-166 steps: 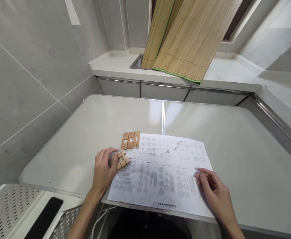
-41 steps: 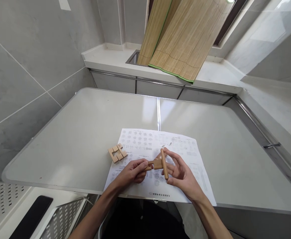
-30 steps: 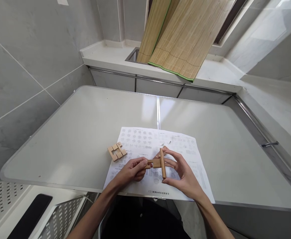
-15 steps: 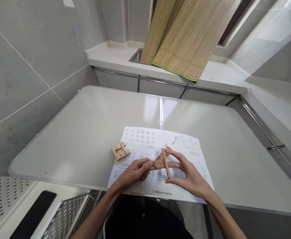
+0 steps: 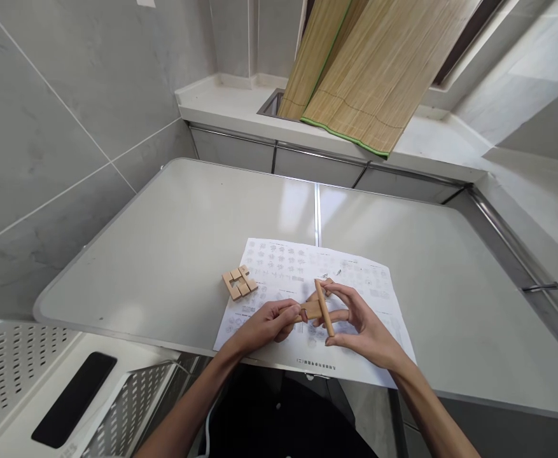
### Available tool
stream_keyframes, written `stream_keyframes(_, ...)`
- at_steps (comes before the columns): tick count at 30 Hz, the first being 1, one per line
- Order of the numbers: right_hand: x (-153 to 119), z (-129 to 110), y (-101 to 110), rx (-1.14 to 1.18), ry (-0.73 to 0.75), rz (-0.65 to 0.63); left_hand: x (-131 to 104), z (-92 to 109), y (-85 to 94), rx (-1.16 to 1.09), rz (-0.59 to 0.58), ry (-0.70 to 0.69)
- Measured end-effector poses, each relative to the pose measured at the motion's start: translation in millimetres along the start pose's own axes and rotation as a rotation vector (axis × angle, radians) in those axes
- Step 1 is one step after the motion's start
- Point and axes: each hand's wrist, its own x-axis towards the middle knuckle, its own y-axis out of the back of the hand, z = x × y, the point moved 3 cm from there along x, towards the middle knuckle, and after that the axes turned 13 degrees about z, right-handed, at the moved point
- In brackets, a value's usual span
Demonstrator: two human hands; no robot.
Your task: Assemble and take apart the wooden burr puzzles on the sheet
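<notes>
My left hand (image 5: 279, 319) is closed round the near end of a flat wooden puzzle piece (image 5: 313, 310). Across that piece's far end stands a narrow wooden puzzle piece (image 5: 324, 308), gripped at its two ends between the thumb and fingers of my right hand (image 5: 362, 324). The two pieces meet in a T shape; whether they interlock I cannot tell. Behind them another bit of wood (image 5: 326, 284) shows, partly hidden by my right fingers. Several notched wooden puzzle pieces (image 5: 239, 284) lie together at the sheet's left edge, beyond my left hand.
Beneath my hands a printed sheet (image 5: 279, 356) with small diagrams covers the near middle of the grey table (image 5: 174, 254). At lower left a black phone (image 5: 74, 399) rests on a white perforated surface (image 5: 16, 362). A bamboo blind (image 5: 378, 83) hangs over the ledge behind.
The view has shifted slightly, so everything sits a little to the right. Both hands keep their hold on the wooden pieces, with hardly any visible movement between them.
</notes>
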Motion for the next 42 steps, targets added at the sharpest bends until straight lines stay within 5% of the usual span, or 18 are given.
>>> stream_keyframes(12, 3.0, -17.6, 6.5, -0.121, -0.049, -0.095, -4.4, 8.1, -1.1, 0.117, -0.041, -0.036)
stream_keyframes(18, 3.1, -13.2, 5.6, -0.235, 0.033, 0.0, -3.6, 6.4, -0.9, 0.096, -0.02, -0.033)
stream_keyframes(24, 1.9, -13.6, -4.9, -0.216, 0.015, -0.089, -6.3, 9.5, -2.1, 0.134, -0.075, -0.033)
stream_keyframes(29, 0.5, -16.5, -16.7, -0.281, 0.093, -0.037, -4.2, 7.0, -5.4, 0.103, -0.076, -0.054)
stream_keyframes(42, -0.9, -18.8, -21.4, -0.159, -0.038, -0.135, -4.0, 6.0, -6.2, 0.028, -0.101, -0.018)
